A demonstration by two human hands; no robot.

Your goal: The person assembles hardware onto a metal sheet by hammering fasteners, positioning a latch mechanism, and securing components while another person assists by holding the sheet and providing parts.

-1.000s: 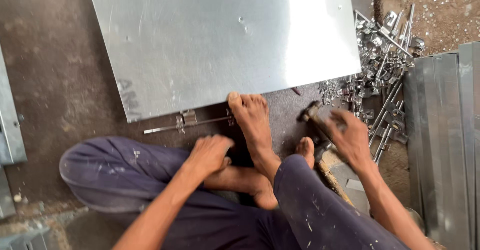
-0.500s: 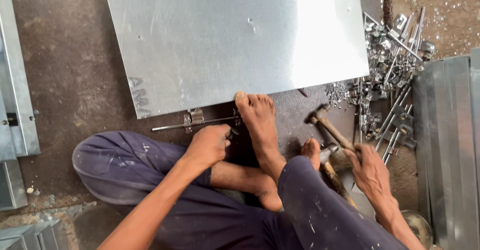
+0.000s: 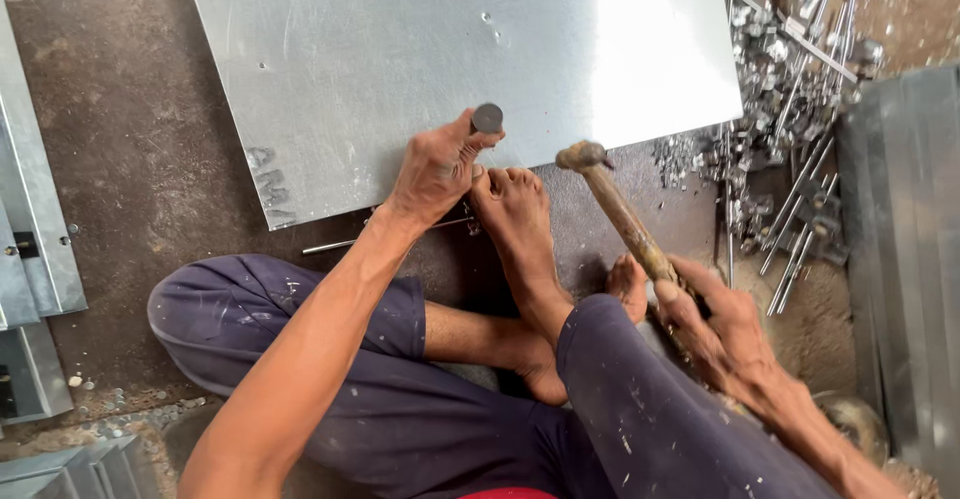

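Note:
I sit on the floor with my legs folded. A large shiny metal sheet (image 3: 420, 59) lies in front of me, and my bare foot (image 3: 515, 224) rests at its near edge. My left hand (image 3: 435, 169) grips a dark round-headed steel punch (image 3: 487, 119) and holds it upright on the sheet near that edge. My right hand (image 3: 715, 324) holds a wooden-handled hammer (image 3: 610, 204) by the end of its handle. The hammer's head hangs just right of the punch, a little above the sheet's edge.
A heap of small metal brackets, rods and fittings (image 3: 790, 109) lies at the right. Folded metal channels (image 3: 900, 259) stand along the right side, and more grey metal parts (image 3: 30, 239) lie at the left. A thin rod (image 3: 340, 246) rests on the dark floor under the sheet's edge.
My left hand rose from beside my foot and now holds the punch on the sheet. My right hand took up the hammer and raised its head toward the punch.

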